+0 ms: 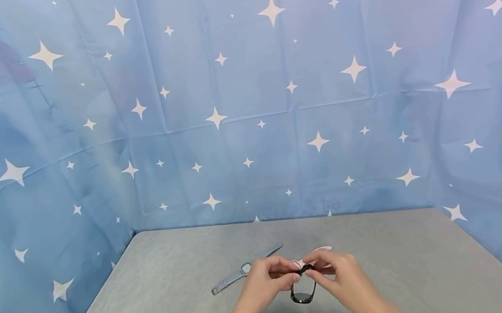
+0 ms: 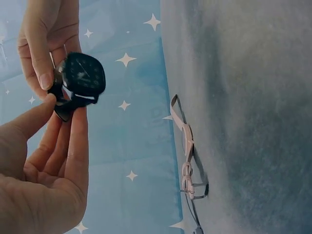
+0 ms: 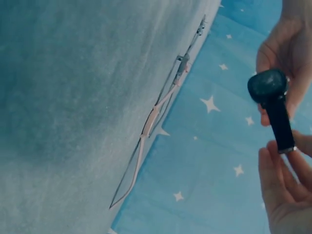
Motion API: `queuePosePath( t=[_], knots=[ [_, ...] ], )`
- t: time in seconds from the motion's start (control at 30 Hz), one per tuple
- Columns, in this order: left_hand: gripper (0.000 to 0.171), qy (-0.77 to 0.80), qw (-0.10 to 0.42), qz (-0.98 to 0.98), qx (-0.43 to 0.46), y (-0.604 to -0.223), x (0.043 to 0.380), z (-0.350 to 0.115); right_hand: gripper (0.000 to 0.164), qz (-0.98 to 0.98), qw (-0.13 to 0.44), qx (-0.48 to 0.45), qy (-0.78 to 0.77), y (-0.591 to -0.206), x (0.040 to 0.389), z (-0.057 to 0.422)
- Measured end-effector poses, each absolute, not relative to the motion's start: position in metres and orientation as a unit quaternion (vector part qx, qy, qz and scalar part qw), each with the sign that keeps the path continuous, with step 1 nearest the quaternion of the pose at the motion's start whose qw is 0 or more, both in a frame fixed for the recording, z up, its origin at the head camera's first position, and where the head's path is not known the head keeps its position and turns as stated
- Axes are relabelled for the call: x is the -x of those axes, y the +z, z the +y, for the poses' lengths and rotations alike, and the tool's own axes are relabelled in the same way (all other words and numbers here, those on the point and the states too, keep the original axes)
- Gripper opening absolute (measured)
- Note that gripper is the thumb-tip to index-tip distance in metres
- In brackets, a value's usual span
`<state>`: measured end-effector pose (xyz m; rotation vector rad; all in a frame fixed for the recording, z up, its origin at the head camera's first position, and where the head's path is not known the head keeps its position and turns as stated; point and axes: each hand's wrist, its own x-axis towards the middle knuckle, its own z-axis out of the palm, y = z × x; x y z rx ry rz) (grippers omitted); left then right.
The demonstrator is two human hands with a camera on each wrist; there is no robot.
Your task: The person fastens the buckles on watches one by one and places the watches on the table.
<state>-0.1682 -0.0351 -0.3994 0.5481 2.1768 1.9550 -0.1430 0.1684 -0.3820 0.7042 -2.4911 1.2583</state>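
A black wristwatch (image 1: 302, 300) is held up above the table, its strap forming a loop with the face hanging at the bottom in the head view. My left hand (image 1: 267, 278) pinches one side of the strap's top between thumb and fingers. Opposite it, my right hand (image 1: 341, 271) pinches the other side, fingertips almost meeting the left ones. The square dark dial (image 2: 84, 74) shows in the left wrist view. Fingers hide the strap ends, so whether they are fastened cannot be told. The right wrist view has the black strap (image 3: 280, 124) between both hands.
Left of the hands, a blue-grey watch (image 1: 245, 268) lies stretched out on the grey table (image 1: 163, 281). Behind the hands is a pale pink watch (image 3: 150, 119), partly covered in the head view. A blue curtain (image 1: 243, 76) with white stars borders the table.
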Motion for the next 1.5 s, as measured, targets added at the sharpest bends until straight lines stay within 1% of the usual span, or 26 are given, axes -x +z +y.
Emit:
queuePosePath(
  t=[0.07,0.23,0.33,0.4,0.6,0.8,0.9,1.17,1.3,1.5],
  knots=[
    [0.015,0.658,0.074,0.729,-0.173,-0.399,0.169,-0.035,0.027,-0.861,0.131,-0.246,0.426,-0.384,0.143,0.169],
    [0.016,0.669,0.060,0.726,-0.149,-0.400,0.172,-0.037,0.070,-0.865,0.113,-0.308,0.380,-0.389,0.141,0.172],
    [0.019,0.676,0.064,0.720,-0.145,-0.401,0.174,-0.040,0.082,-0.863,0.093,-0.333,0.369,-0.390,0.142,0.174],
    [0.021,0.681,0.070,0.715,-0.143,-0.401,0.176,-0.041,0.081,-0.866,0.087,-0.332,0.364,-0.389,0.143,0.174],
    [0.025,0.689,0.089,0.706,-0.138,-0.396,0.179,-0.043,0.064,-0.865,0.119,-0.318,0.368,-0.384,0.149,0.170],
    [0.031,0.703,0.114,0.685,-0.157,-0.386,0.180,-0.047,0.059,-0.845,0.129,-0.288,0.432,-0.380,0.156,0.166],
    [0.034,0.699,0.122,0.682,-0.178,-0.383,0.182,-0.049,0.059,-0.839,0.121,-0.258,0.464,-0.379,0.162,0.165],
    [0.043,0.659,0.127,0.710,-0.216,-0.381,0.188,-0.053,0.058,-0.840,0.075,-0.191,0.503,-0.376,0.171,0.167],
    [0.043,0.648,0.121,0.722,-0.210,-0.381,0.189,-0.054,0.059,-0.840,0.063,-0.185,0.506,-0.376,0.173,0.168],
    [0.042,0.640,0.096,0.731,-0.216,-0.382,0.192,-0.054,0.058,-0.839,0.055,-0.193,0.505,-0.376,0.174,0.169]
  ],
)
